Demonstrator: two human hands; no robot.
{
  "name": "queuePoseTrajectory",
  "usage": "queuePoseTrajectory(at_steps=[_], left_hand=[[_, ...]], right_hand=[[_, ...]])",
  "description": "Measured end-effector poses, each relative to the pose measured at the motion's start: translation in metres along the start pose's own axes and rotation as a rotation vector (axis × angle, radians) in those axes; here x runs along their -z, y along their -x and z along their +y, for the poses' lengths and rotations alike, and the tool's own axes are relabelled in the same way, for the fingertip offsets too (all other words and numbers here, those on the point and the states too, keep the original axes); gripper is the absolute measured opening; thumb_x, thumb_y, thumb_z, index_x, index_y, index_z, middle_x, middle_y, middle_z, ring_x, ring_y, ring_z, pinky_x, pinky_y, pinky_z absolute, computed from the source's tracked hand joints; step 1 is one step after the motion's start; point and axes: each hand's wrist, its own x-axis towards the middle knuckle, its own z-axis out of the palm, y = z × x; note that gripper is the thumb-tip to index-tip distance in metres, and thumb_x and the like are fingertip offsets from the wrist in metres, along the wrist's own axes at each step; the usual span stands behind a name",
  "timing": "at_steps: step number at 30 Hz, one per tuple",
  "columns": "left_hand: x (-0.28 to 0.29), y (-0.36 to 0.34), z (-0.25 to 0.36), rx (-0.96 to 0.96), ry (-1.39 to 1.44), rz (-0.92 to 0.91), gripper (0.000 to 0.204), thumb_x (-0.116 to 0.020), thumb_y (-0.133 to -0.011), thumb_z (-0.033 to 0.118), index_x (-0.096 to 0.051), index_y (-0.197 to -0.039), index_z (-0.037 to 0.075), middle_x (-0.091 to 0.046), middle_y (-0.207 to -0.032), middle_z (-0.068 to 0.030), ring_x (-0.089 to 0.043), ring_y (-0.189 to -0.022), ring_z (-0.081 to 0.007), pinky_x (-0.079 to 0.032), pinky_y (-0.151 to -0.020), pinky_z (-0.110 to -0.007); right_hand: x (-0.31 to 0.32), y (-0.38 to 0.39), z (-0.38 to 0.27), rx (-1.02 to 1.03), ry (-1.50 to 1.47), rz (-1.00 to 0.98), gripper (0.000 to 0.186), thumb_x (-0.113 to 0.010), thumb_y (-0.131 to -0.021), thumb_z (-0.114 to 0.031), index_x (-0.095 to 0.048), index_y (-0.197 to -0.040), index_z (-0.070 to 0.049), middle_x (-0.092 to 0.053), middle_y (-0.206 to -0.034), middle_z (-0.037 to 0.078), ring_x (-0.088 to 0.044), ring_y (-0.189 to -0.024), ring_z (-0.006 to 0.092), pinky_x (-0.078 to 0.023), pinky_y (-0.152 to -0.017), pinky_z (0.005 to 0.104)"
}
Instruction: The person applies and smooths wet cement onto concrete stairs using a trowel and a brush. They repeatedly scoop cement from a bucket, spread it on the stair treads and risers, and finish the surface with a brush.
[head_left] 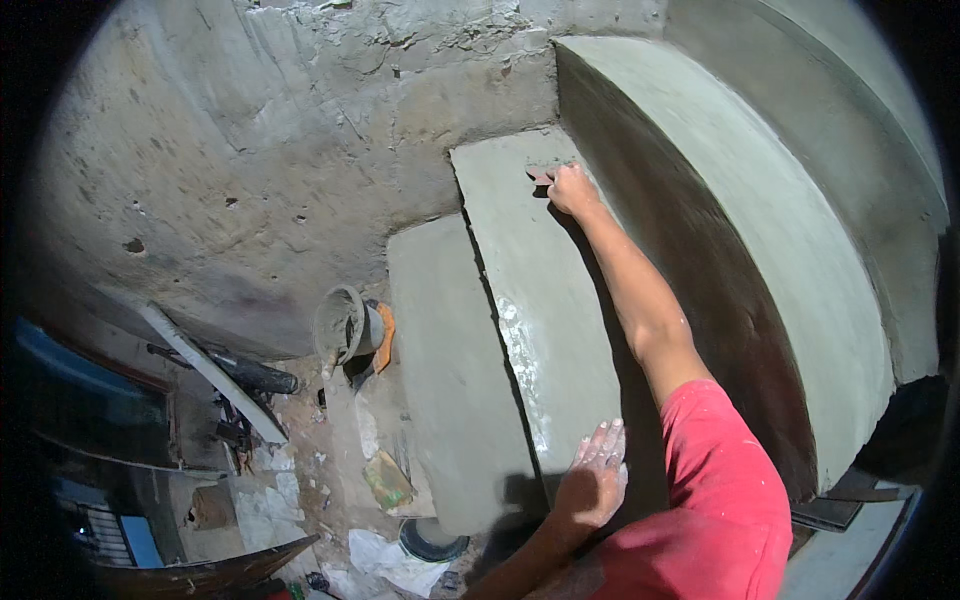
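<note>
My right hand [572, 189] reaches to the far end of a grey, mortar-covered step [530, 240]. Its fingers are closed around a small flat-bladed scraper [539, 176], whose blade touches the step's surface near the wall. At the step's near end, my left hand [597, 478] lies palm down with fingers stretched out, apparently resting on the surface and holding nothing. A wet, shiny patch [518, 345] runs along the step's left edge between the two hands. The scraper's handle is hidden inside my right hand.
A lower step [435, 330] lies to the left, and a higher curved one [770, 200] rises to the right. A rough wall [300, 130] stands behind. On the floor are a mortar bucket [338, 322], a leaning plank [215, 375] and a black round container [433, 540].
</note>
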Motion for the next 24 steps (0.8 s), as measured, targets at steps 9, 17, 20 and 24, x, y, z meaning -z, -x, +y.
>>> queuePoseTrajectory(at_steps=[9, 17, 20, 24], left_hand=[[0.000, -0.006, 0.001, 0.033, 0.007, -0.052, 0.058, -0.052, -0.100, 0.019, -0.043, -0.152, -0.005, -0.037, -0.164, -0.0167, -0.035, -0.151, -0.0334, -0.030, -0.124, -0.048], [0.004, -0.008, -0.005, 0.017, 0.077, -0.107, 0.060, -0.050, -0.102, 0.024, -0.040, -0.153, -0.005, -0.034, -0.165, -0.0201, -0.030, -0.153, -0.0352, -0.026, -0.125, -0.049], [0.008, -0.011, -0.006, 0.025, 0.095, -0.156, 0.062, -0.049, -0.103, 0.027, -0.037, -0.156, -0.003, -0.031, -0.165, -0.0224, -0.028, -0.154, -0.0370, -0.024, -0.126, -0.050], [0.003, -0.012, -0.007, 0.003, 0.013, -0.176, 0.063, -0.050, -0.102, 0.026, -0.037, -0.155, -0.004, -0.031, -0.165, -0.0237, -0.028, -0.154, -0.0387, -0.024, -0.126, -0.051]], right_hand=[[-0.010, -0.010, 0.001, 0.063, 0.002, -0.013, 0.030, -0.060, -0.094, -0.018, -0.074, -0.115, -0.002, -0.070, -0.112, 0.029, -0.062, -0.118, 0.0479, -0.052, -0.098, 0.0564], [0.047, 0.092, -0.034, 0.186, -0.049, 0.094, 0.041, -0.060, -0.089, -0.012, -0.067, -0.129, -0.006, -0.067, -0.124, 0.022, -0.057, -0.123, 0.0426, -0.049, -0.105, 0.0516], [0.064, 0.216, -0.034, 0.136, -0.035, -0.016, 0.044, -0.059, -0.085, -0.002, -0.067, -0.128, -0.005, -0.066, -0.131, 0.018, -0.055, -0.127, 0.0415, -0.047, -0.110, 0.0489], [0.068, 0.256, -0.035, 0.073, 0.030, -0.075, 0.042, -0.057, -0.086, -0.001, -0.068, -0.126, -0.003, -0.065, -0.133, 0.018, -0.056, -0.125, 0.0414, -0.046, -0.110, 0.0481]])
